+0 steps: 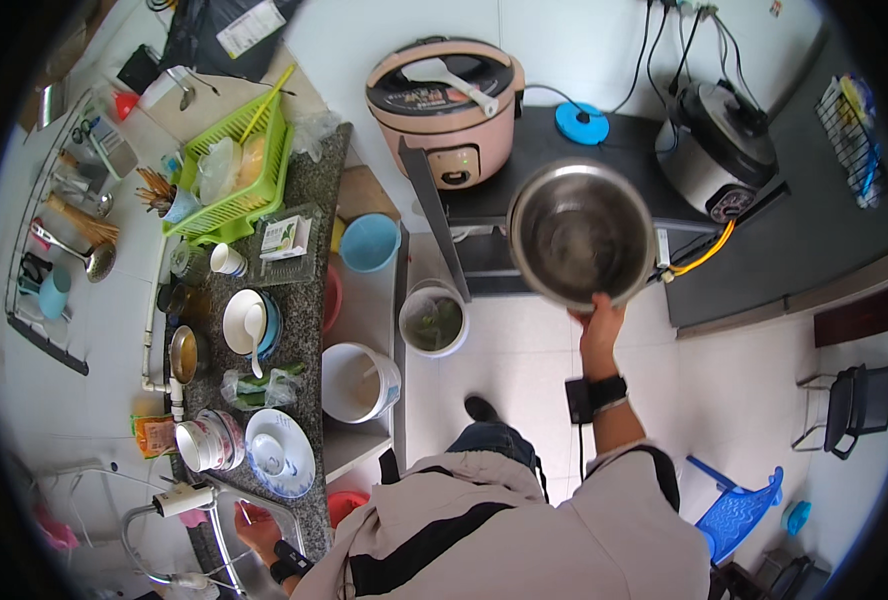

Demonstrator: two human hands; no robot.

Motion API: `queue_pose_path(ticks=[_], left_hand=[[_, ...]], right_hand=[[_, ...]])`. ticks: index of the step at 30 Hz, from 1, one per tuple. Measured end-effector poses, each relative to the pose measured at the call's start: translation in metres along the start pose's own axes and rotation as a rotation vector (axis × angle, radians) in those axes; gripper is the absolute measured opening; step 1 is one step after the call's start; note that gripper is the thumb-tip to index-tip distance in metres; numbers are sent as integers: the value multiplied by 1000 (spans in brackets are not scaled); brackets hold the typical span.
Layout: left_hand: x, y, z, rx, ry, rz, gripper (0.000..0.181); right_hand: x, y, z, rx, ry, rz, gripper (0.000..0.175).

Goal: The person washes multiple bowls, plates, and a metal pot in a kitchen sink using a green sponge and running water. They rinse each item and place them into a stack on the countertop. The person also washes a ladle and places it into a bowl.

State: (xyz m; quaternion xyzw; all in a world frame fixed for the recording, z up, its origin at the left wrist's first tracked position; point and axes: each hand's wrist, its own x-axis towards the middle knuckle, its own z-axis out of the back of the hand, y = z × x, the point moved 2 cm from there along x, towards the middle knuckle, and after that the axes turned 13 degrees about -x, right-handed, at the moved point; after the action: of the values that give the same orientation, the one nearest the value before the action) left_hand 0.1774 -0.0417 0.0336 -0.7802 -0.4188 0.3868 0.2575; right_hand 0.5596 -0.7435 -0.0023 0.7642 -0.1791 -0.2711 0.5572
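Note:
My right hand [601, 326] grips the near rim of a round stainless steel bowl [579, 232], held out over the floor in front of a dark shelf unit. The bowl's inside faces up and shows nothing solid in it. Over the metal sink [289, 521] at lower left is my left hand [258, 531], its fingers partly curled near a faucet [181, 499]. A small white streak shows at its fingers; whether this is water or an object is unclear. A blue-patterned plate [298, 457] with a small bowl on it lies just beyond that hand.
A pink rice cooker [451, 139] and a pressure cooker [714, 142] stand on the dark shelf unit [541, 139]. Stacked bowls [204, 442] and a green dish rack [223, 202] crowd the granite counter [305, 330]. Below are white buckets [360, 382]; a blue plastic chair [740, 517] is at right.

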Motion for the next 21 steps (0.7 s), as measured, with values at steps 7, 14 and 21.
queue_pose_path(ticks=[7,14,21], left_hand=[[-9,-22,-22,104,36,-11,18],[-45,7,-32,-15,-16,34,13],[-105,26,-2,-217,-107,-37,10]], right_hand=[[77,26,-53,96,71,-76,54],[65,3,-74,145,13,-112,71],[-68,-85,-125,-638,735,-360,29]])
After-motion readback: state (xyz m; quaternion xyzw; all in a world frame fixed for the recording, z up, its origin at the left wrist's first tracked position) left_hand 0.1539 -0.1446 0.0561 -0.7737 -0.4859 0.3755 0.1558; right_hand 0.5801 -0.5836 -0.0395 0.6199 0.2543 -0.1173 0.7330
